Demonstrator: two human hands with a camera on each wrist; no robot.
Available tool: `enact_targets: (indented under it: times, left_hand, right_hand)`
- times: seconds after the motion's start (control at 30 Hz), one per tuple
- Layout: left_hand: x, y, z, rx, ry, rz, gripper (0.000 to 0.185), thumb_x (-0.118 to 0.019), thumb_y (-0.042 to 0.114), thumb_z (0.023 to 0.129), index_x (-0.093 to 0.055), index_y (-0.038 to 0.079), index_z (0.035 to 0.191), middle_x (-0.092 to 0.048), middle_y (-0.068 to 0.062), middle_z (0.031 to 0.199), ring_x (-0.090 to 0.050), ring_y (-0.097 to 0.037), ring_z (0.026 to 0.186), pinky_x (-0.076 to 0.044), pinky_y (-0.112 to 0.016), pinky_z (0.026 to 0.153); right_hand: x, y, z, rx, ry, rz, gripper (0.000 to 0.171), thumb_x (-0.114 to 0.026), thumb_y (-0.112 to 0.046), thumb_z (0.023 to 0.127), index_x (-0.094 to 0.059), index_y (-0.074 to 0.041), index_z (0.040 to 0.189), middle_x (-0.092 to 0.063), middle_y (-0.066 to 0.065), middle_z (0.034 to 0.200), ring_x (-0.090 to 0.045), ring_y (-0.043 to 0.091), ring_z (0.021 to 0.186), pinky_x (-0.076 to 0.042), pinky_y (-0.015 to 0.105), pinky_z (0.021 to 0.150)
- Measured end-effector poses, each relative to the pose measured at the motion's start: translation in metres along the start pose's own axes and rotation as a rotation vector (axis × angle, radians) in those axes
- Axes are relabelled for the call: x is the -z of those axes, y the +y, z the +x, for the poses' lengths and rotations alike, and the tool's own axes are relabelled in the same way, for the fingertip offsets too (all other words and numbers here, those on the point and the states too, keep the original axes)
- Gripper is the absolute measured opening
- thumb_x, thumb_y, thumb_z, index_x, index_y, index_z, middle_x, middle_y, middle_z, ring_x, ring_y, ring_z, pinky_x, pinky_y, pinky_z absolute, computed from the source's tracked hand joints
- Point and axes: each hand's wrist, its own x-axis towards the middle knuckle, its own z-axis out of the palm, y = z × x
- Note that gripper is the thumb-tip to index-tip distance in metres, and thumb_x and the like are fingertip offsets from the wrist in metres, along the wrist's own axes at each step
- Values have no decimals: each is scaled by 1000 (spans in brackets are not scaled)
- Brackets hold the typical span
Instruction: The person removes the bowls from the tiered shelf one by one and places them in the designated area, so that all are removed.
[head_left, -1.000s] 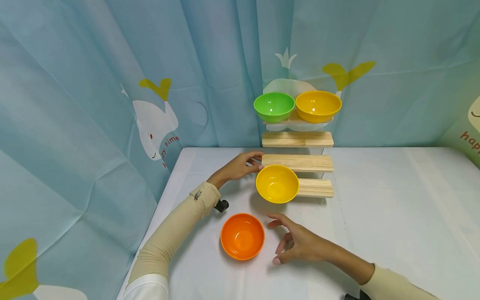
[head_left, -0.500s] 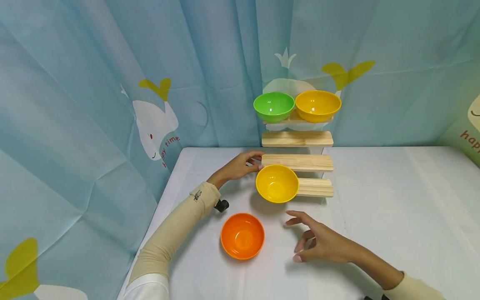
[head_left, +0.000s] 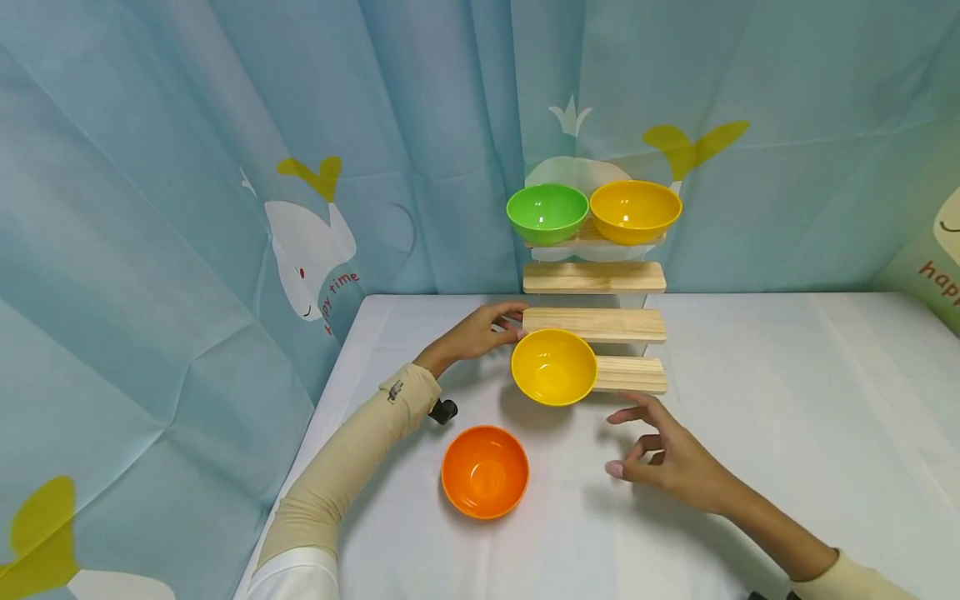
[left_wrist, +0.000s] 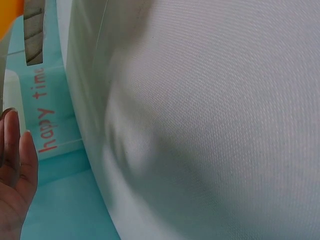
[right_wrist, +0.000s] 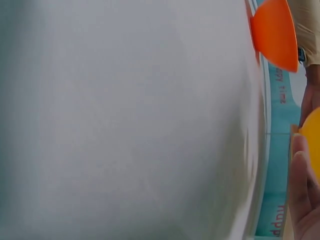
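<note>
My left hand is at the left end of a stepped wooden rack, fingertips right at a middle shelf. Its thumb overlaps the rim of a yellow bowl, which stands on the lowest shelf's left part. In the left wrist view the fingers look fairly straight. My right hand hovers over the table, front right of that bowl, fingers loosely bent and thumb apart, holding nothing. An orange bowl sits on the table between my forearms.
On the top shelf stand a green bowl and, right beside it, a deeper yellow bowl. Behind the white table hangs a blue printed curtain, which also runs along the left side.
My right hand has moved right, away from the orange bowl, then a little farther back toward the rack. The left hand and all the bowls stay where they were.
</note>
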Motion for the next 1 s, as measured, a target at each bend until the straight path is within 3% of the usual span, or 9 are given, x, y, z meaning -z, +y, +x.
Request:
enact_targets:
  times: [0.3, 0.47, 0.53, 0.7, 1.0]
  left_hand:
    - [0, -5, 2, 9, 18, 3, 53, -62, 27, 93, -43, 14, 142, -53, -8, 132, -56, -20, 111, -48, -29, 89]
    - [4, 21, -11, 17, -13, 22, 53, -58, 21, 96, -40, 6, 143, -51, -14, 133, -55, -25, 113, -48, -28, 89]
    - [6, 31, -16, 19, -19, 31, 53, -58, 19, 96, -40, 2, 143, -51, -16, 133, -55, -27, 113, -49, -27, 88]
    - [6, 32, -16, 20, -23, 25, 53, -58, 19, 96, -39, 3, 143, -50, -16, 133, -55, -27, 113, -49, -28, 87]
    - [6, 32, -15, 14, -23, 27, 54, -59, 18, 95, -39, 2, 143, -50, -17, 134, -55, -27, 113, -49, -28, 87]
  right_hand:
    - [9, 0, 10, -32, 107, -46, 88, -76, -13, 81, -19, -22, 148, -42, 19, 134, -66, 20, 70, -54, 31, 60]
    - [11, 1, 18, -39, 124, -53, 89, -77, -14, 80, -20, -23, 148, -42, 15, 135, -67, 21, 71, -53, 31, 62]
    - [11, 1, 22, -24, 127, -47, 90, -77, -13, 80, -20, -22, 148, -42, 15, 134, -67, 21, 70, -53, 31, 61]
    - [12, -2, 31, 14, 113, -31, 93, -77, -10, 79, -17, -21, 149, -42, 18, 136, -68, 22, 71, -54, 31, 61]
    - [12, -2, 51, -16, 89, 8, 98, -80, -12, 77, -15, -26, 150, -36, 19, 139, -67, 28, 74, -56, 34, 65]
